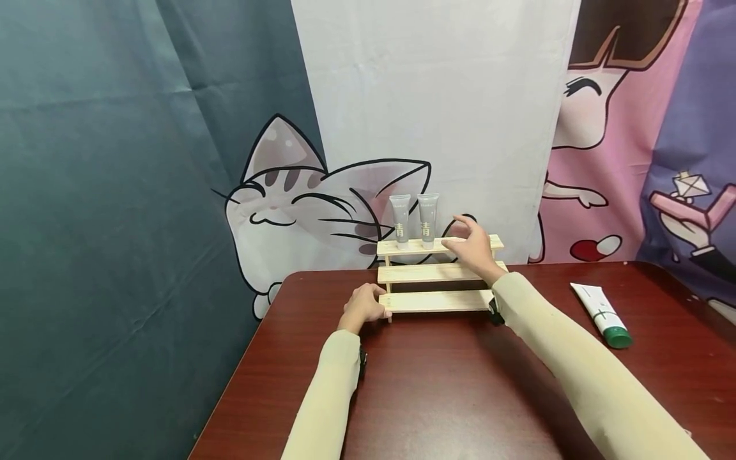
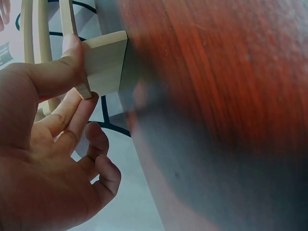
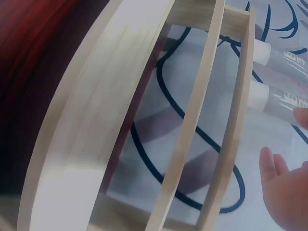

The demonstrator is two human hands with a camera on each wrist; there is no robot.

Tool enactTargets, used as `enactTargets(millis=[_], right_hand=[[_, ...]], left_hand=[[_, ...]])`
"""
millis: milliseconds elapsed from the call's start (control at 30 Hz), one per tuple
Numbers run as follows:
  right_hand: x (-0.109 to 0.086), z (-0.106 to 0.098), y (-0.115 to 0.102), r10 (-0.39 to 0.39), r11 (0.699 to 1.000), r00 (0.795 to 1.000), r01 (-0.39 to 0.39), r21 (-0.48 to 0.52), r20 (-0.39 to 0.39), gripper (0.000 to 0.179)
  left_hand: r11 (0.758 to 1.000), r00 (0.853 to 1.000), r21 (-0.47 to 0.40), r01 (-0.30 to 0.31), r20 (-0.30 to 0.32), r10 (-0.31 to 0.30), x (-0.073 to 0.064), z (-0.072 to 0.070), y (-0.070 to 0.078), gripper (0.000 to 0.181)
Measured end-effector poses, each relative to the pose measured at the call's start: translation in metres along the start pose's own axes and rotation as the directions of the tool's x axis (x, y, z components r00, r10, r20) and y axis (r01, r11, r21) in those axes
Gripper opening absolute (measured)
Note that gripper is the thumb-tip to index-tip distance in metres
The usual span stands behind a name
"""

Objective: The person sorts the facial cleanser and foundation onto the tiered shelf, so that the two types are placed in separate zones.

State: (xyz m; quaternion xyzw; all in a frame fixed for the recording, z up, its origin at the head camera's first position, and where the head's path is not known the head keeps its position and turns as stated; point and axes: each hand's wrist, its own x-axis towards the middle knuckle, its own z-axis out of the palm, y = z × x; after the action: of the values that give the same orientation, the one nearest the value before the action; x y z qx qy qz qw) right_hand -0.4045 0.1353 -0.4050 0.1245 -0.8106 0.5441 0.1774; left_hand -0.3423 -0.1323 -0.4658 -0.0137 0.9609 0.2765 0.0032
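Observation:
A three-tier wooden display rack (image 1: 437, 301) stands toward the back of the table. My left hand (image 1: 365, 303) pinches the left end of its lowest board; in the left wrist view the thumb lies on one face of the board (image 2: 103, 62) and fingers on the other. Two clear squeeze tubes with pale caps stand upright on the top board, a left tube (image 1: 400, 220) and a right tube (image 1: 427, 220). Just right of them, my right hand (image 1: 473, 248) hovers at the top board with thumb and fingers spread apart, holding nothing. The right wrist view cuts off part of this hand (image 3: 286, 195).
A white squeeze tube with a green cap (image 1: 600, 313) lies on the right of the dark red table (image 1: 448, 390). Behind the table hangs a printed cloth (image 1: 448, 96) with a cartoon cat, close to the rack's back.

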Motion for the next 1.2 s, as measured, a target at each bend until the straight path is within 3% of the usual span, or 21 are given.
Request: enactTargets(millis=[500,900,1200], right_hand=[[-0.023,-0.054,-0.006,0.017,0.999,1.0,-0.016,-0.034,0.026,0.069],[-0.038,-0.082,-0.009,-0.009,0.993,0.998,0.017,-0.119,0.067,0.068],[-0.052,-0.104,-0.006,0.008,0.985,0.999,-0.003,-0.175,0.032,0.065]], left_hand=[[1.0,1.0,0.007,0.008,0.014,-0.008,0.001,0.0,0.0,0.05],[1.0,1.0,0.014,0.018,0.009,-0.018,0.004,0.002,-0.003,0.051],[1.0,1.0,-0.004,0.003,0.004,-0.003,0.003,0.002,-0.004,0.05]])
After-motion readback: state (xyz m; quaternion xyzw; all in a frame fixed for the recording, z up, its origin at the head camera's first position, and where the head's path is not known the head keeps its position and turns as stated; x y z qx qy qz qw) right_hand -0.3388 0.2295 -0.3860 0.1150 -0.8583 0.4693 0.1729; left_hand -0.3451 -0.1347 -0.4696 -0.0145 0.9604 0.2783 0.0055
